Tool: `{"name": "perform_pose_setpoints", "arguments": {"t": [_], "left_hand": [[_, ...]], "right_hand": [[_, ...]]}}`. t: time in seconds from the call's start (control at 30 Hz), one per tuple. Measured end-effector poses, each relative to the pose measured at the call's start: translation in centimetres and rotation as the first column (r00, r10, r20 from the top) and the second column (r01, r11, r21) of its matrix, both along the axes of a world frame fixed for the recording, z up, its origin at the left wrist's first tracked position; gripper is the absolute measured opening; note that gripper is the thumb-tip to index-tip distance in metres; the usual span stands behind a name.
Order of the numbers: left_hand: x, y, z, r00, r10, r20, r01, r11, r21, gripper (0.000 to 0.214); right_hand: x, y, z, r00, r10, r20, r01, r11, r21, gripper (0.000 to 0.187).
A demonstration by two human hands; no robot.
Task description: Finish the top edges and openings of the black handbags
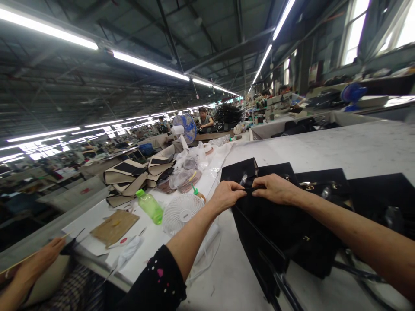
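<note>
Both my hands meet at the top edge of a black handbag (285, 224) that lies on the white worktable (340, 147). My left hand (227, 195) pinches the bag's upper rim from the left. Facing it, my right hand (274, 188) pinches the same rim from the right. Further black bags (319, 179) stand in a row to the right, one with a gold clasp. A black flap (238, 169) rises just behind my fingers.
To the left lie a white desk fan (181, 211), a green bottle (150, 206), cardboard pieces (114, 226), plastic bags and stacked beige-black parts (129, 172). A co-worker's hand (39, 261) holds a thin stick at bottom left. Other people sit far back by a blue fan (186, 126).
</note>
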State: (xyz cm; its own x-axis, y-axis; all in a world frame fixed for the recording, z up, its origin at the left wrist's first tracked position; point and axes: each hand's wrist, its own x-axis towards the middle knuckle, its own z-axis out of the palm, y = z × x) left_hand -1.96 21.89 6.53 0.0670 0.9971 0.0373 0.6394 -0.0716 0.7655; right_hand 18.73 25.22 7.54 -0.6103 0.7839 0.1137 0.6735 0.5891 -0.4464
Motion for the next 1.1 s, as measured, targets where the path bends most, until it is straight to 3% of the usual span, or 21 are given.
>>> {"name": "perform_pose_setpoints", "arguments": {"t": [0.33,0.67,1.1], "left_hand": [[0.2,-0.4,0.1,0.998,0.044,-0.042,-0.042,0.998,0.042,0.018],[1.0,-1.0,0.5,0.997,0.069,-0.036,-0.066,0.995,0.072,0.015],[0.6,-1.5,0.2,0.997,0.042,0.069,-0.046,0.997,0.056,0.010]], "right_hand": [[-2.2,-1.0,1.2,0.989,-0.129,0.071,0.133,0.990,-0.051,0.028],[-1.5,0.1,1.2,0.997,-0.067,0.050,0.076,0.972,-0.221,0.027],[-2.6,-0.3,1.6,0.993,-0.041,0.111,0.068,0.963,-0.259,0.028]]}}
